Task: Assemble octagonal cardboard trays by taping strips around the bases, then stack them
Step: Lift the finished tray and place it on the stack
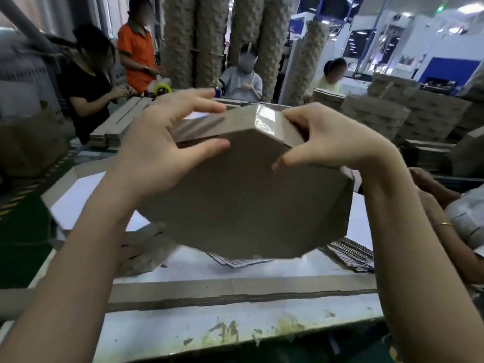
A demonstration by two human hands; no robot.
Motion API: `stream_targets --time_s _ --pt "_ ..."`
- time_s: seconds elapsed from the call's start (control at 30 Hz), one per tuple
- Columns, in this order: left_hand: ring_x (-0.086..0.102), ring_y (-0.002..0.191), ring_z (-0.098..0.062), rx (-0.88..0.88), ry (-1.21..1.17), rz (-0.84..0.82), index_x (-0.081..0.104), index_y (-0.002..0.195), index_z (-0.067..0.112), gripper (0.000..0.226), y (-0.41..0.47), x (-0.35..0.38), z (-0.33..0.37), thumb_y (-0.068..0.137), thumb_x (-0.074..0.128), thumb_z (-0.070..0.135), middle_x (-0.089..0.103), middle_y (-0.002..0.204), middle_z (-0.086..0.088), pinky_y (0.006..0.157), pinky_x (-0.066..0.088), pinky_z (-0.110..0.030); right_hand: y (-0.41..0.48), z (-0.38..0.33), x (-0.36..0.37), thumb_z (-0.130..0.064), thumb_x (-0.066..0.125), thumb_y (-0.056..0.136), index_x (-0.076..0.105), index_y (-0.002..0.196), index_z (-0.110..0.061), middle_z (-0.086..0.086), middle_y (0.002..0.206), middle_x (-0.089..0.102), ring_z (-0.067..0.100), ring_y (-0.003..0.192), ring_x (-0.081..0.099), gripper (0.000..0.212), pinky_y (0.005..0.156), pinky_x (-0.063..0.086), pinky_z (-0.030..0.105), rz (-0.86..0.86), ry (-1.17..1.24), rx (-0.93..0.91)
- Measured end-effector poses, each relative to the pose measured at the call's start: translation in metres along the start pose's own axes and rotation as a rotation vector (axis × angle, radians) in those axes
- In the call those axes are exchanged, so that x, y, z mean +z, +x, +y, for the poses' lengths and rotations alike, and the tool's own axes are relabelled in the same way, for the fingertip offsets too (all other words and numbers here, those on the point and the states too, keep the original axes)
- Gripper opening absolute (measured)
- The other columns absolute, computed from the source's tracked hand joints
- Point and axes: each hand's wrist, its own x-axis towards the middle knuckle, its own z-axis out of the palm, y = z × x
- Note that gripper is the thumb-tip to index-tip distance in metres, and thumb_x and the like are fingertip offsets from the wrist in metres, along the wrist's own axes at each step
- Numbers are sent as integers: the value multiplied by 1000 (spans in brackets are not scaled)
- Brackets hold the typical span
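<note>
The cardboard tray (246, 205) is held up over the table (235, 328), tilted with its flat base toward the camera. Shiny tape (264, 119) covers the side wall at its top corner. The left hand (162, 142) grips the upper left edge, thumb on the base; the right hand (330, 142) grips the upper right edge. Long cardboard strips (235, 289) lie on the table below

My left hand (157, 153) and right hand (327, 142) are bare. So are my left forearm (78, 258) and right forearm (406, 244), uncovered all the way down to the bottom edge of the view. My fingers (204, 107) are slender and my wrists (377, 163) narrow. The nails (223, 145) look short and plain, though the picture is too soft there to be sure.
</note>
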Motion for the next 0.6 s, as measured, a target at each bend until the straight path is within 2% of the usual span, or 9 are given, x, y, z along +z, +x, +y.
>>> stream_targets --time_s 0.07,0.13,0.17,0.23,0.33,0.4,0.5,0.53,0.6 --pt "49 121 -13 -41 16 346 61 113 24 37 -9 -1 -1 82 74 40 52 124 6 104 41 -42 8 -23 4 -25 83 71 63 91 -4 18 86 64 20 73 60 35 61 45 31 131 -90 -73" --pt "47 121 -20 -301 -236 689 46 119 27 54 -23 0 -8 77 75 45 43 130 -4 100 45 -44 19 -38 19 -31 80 69 59 85 -12 6 78 60 21 72 56 33 60 43 33 247 -176 -141" --pt "46 124 -20 -496 -456 760 41 127 26 71 -27 -2 -13 71 77 52 40 135 -5 102 44 -44 25 -45 29 -35 78 68 54 82 -19 -1 76 57 22 73 55 32 57 42 36 302 -239 -164" --pt "55 118 -23 -832 -903 633 47 130 28 82 -26 -11 -25 63 77 65 54 132 -1 101 45 -51 37 -54 56 -39 76 65 40 80 -23 -7 74 54 26 72 52 42 52 30 34 411 -416 -215" --pt "72 89 -33 -987 -1309 474 66 112 19 62 -17 -24 -45 71 71 66 74 100 -13 74 57 -53 57 -57 102 -34 79 64 48 86 -18 3 78 65 31 69 59 41 48 15 29 501 -646 -404" --pt "71 93 -31 -1029 -1330 568 65 116 14 59 -15 -26 -59 76 72 57 73 102 -15 76 59 -49 70 -53 126 -31 81 66 53 86 -14 5 75 64 31 65 60 39 47 15 26 467 -646 -490" --pt "69 101 -25 -1027 -1203 698 62 124 14 52 -24 -27 -85 81 72 43 71 111 -11 84 58 -43 94 -44 142 -68 70 70 46 77 -21 -5 70 57 18 67 53 53 47 28 31 193 -312 -417" --pt "69 101 -24 -1038 -1163 733 62 123 15 50 -29 -27 -93 81 72 41 72 111 -9 85 57 -43 106 -36 145 -73 62 73 52 74 -22 -8 72 58 12 71 52 53 57 36 30 176 -140 -372" --pt "70 97 -23 -1061 -1113 765 64 119 18 44 -40 -30 -110 81 70 41 74 104 -6 81 59 -40 136 -6 154 -60 57 88 67 86 -19 -4 93 65 10 96 51 42 86 36 28 373 78 -236"
